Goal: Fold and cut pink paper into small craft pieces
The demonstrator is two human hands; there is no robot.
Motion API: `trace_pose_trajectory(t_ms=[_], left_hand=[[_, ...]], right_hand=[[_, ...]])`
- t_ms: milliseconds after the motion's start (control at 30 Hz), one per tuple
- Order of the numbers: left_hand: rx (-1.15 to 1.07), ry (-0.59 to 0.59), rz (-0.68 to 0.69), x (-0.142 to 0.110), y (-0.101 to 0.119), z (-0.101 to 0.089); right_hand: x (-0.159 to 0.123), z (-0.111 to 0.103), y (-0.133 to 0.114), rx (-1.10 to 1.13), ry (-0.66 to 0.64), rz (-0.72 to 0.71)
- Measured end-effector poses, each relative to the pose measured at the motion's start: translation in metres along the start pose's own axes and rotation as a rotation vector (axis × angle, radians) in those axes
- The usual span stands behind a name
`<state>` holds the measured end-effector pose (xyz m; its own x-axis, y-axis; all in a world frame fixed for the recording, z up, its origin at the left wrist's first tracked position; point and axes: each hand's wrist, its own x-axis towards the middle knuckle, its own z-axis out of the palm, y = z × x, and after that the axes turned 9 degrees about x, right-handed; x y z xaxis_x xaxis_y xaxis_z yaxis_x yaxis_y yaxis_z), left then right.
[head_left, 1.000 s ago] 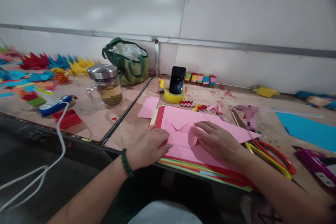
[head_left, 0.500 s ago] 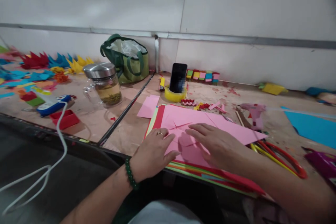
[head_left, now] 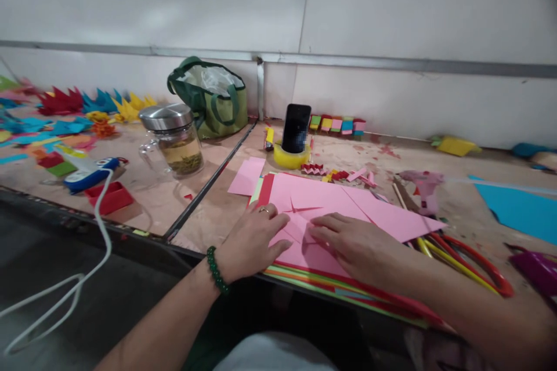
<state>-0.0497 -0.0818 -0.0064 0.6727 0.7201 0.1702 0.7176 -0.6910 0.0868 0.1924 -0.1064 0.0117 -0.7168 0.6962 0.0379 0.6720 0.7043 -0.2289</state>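
Pink paper (head_left: 300, 182) with folded flaps and a narrow gap showing red at its middle lies on a stack of coloured sheets (head_left: 313, 284). On the left part of the pink paper rests my left hand (head_left: 255, 237), its fingers stretched and the thumb apart. My right hand (head_left: 359, 243) lies over the middle of the paper, fingers extended and fingertips touching a folded flap. Neither hand grips anything. Part of the paper is hidden beneath the right hand. A green bead bracelet (head_left: 216, 271) circles my left wrist.
Behind the stack, a phone (head_left: 296, 127) stands in a yellow tape roll (head_left: 289, 156). To the right lie red-handled scissors (head_left: 487, 266), a pink glue gun (head_left: 424, 188) and blue paper (head_left: 520, 208). A glass tea mug (head_left: 178, 148) and green bag (head_left: 224, 113) stand left, near a white cable (head_left: 104, 232).
My left hand has shifted slightly left and away from me, its thumb drawing back from the right hand. The right hand stays on the paper almost unmoved.
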Motion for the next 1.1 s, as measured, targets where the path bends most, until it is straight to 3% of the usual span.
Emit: trace_pose_trajectory(t_ms=[133,333,500,733,900,1100], left_hand=[[0.005,-0.005,0.048,0.002,-0.005,-0.002],[0.044,-0.015,0.047,0.003,-0.002,-0.006],[0.057,0.064,0.067,-0.003,0.02,0.001],[0.265,0.026,0.071,0.007,0.035,0.006],[0.304,-0.009,0.167,0.011,0.034,0.004],[0.137,0.088,0.165,-0.003,0.02,0.009]], right_hand=[[-0.004,0.001,0.005,-0.099,0.026,0.031],[0.004,0.011,0.01,-0.252,-0.012,-0.069],[0.003,0.014,-0.007,-0.268,-0.007,-0.097],[0.005,0.004,-0.029,-0.177,0.053,-0.105],[-0.001,-0.011,-0.017,-0.162,0.19,-0.076],[-0.011,-0.006,-0.005,-0.139,0.225,-0.076]])
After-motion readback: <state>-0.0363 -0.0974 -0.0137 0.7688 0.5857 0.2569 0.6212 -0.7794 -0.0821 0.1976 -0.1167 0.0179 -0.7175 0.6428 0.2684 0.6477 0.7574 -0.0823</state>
